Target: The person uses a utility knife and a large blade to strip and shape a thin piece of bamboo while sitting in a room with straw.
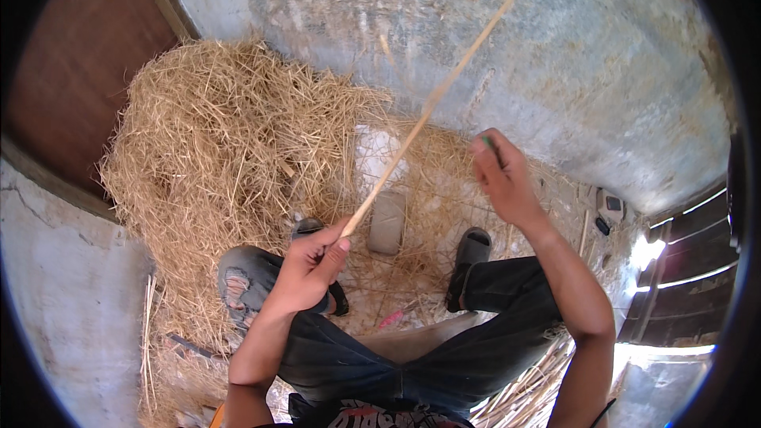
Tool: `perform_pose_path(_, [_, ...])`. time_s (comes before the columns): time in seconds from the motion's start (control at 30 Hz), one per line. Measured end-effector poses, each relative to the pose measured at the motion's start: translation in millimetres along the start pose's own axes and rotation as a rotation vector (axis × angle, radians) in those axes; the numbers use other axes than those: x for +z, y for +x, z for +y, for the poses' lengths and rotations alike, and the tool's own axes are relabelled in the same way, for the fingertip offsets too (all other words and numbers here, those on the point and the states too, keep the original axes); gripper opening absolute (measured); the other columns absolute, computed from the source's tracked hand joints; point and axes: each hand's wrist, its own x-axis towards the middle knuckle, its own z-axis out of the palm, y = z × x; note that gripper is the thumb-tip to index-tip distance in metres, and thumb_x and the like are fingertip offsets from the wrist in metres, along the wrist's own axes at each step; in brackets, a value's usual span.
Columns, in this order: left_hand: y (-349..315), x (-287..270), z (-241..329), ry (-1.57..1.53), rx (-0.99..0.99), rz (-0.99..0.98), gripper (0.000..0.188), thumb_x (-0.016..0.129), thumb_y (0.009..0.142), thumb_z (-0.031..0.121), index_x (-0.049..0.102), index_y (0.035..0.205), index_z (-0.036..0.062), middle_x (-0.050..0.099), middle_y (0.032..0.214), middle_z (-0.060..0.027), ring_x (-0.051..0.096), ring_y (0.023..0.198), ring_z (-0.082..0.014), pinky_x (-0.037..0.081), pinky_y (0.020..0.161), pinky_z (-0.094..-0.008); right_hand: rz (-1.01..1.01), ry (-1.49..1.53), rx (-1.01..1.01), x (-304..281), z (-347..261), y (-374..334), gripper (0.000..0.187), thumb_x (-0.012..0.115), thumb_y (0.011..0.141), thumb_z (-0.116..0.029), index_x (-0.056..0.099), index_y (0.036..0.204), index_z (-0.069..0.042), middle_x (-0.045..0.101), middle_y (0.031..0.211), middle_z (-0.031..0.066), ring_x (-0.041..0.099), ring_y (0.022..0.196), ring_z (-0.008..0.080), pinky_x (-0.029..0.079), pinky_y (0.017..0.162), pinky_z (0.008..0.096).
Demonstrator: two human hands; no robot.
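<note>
My left hand (313, 265) is closed around the lower end of a long, thin wooden stick (412, 133). The stick slants up and to the right, in front of the grey wall, with its far end raised. To the right of it, apart from the stick, is my right hand (507, 182). Its fingers are curled and slightly blurred, and a small green and dark bit shows between them; what it is cannot be made out. Below the stick, between my feet, a greyish brick-like block (387, 223) lies on the straw-strewn floor.
A big heap of straw (214, 127) fills the left, against the wall (587, 87). Thin sticks (527, 388) lie at lower right. A pink object (391, 319) and a dark flat strip (194, 346) lie on the floor. A small boxy device (610, 203) stands at right.
</note>
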Motion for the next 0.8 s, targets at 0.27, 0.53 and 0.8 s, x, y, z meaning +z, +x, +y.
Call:
perform_pose_path(0.27, [-2.5, 23.0, -3.0, -0.059, -0.083, -0.337, 0.051, 0.053, 0.106, 0.016, 0.038, 0.154, 0.004, 0.047, 0.065, 0.0048, 0.043, 0.054, -0.0034, 0.037, 0.051, -0.023, 0.005, 0.175, 0.065, 14.2, -19.6, -4.7, 0.028, 0.071, 0.096, -0.029, 0.068, 0.106, -0.003, 0.059, 0.081, -0.0024, 0.052, 0.075, 0.0057, 0.043, 0.067, 0.0259])
perform_pose_path(0.53, [5.8, 40.4, 0.4, -0.124, -0.063, -0.332, 0.051, 0.05, 0.107, 0.014, 0.035, 0.155, 0.002, 0.052, 0.063, 0.0017, 0.046, 0.049, -0.0053, 0.039, 0.048, -0.0224, -0.24, 0.235, 0.101, 41.7, -23.9, -33.2, 0.032, 0.071, 0.096, -0.032, 0.069, 0.103, -0.001, 0.066, 0.085, 0.0008, 0.056, 0.076, 0.0093, 0.046, 0.07, 0.0283])
perform_pose_path(0.8, [9.2, 38.7, -11.4, -0.226, 0.028, -0.153, 0.046, 0.049, 0.107, 0.012, 0.04, 0.151, 0.0008, 0.042, 0.057, 0.0053, 0.034, 0.045, -0.0022, 0.029, 0.043, -0.0216, -0.295, -0.06, -0.02, 38.7, -27.5, -39.1, 0.031, 0.063, 0.1, -0.03, 0.061, 0.104, 0.001, 0.057, 0.068, 0.0099, 0.056, 0.067, 0.0177, 0.042, 0.063, 0.0355])
